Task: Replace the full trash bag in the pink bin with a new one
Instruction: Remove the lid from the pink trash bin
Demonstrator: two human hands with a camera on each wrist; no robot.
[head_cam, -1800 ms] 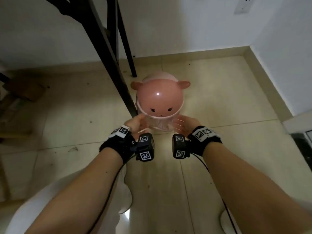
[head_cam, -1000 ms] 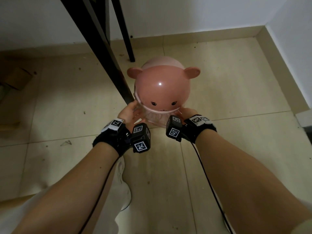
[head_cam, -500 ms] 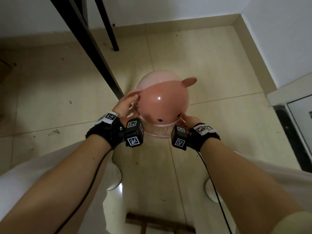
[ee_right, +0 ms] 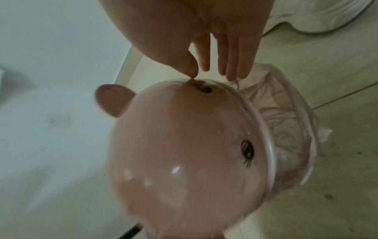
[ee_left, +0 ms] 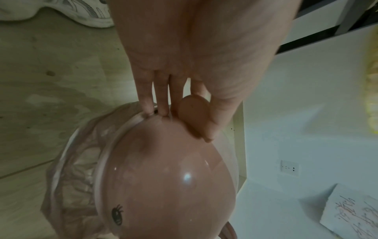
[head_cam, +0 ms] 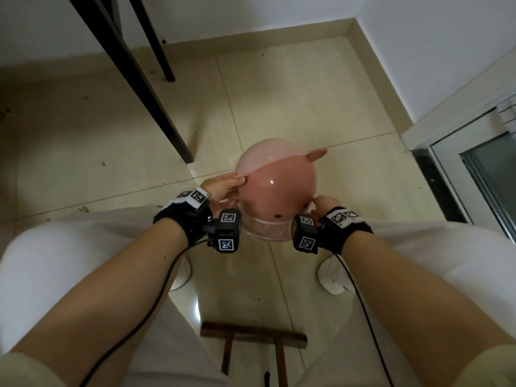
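The pink bin stands on the floor between my knees, closed by a round pink lid (head_cam: pixel 276 188) with a face and ears. A translucent pink trash bag (ee_left: pixel 75 161) is folded over the rim below the lid and also shows in the right wrist view as the bag (ee_right: pixel 286 129). My left hand (head_cam: pixel 226 185) holds the lid's left side. Its fingertips (ee_left: pixel 161 111) sit at the rim seam and its thumb lies along the left ear (ee_left: pixel 192 113). My right hand (head_cam: pixel 321 205) touches the lid's right side, with thumb tip on the pivot hole (ee_right: pixel 204 89) and straight fingers at the rim.
Two black table legs (head_cam: pixel 145 88) slant down just left of the bin. White walls and a baseboard corner (head_cam: pixel 354 26) lie behind, a door frame with glass (head_cam: pixel 474 174) to the right. My white shoes (head_cam: pixel 332 277) and a wooden stool frame (head_cam: pixel 251 339) are near me.
The bin now sits closer, between my knees. Both hands have risen from the bin's body to the lid's sides, the left onto the ear, the right to the pivot.
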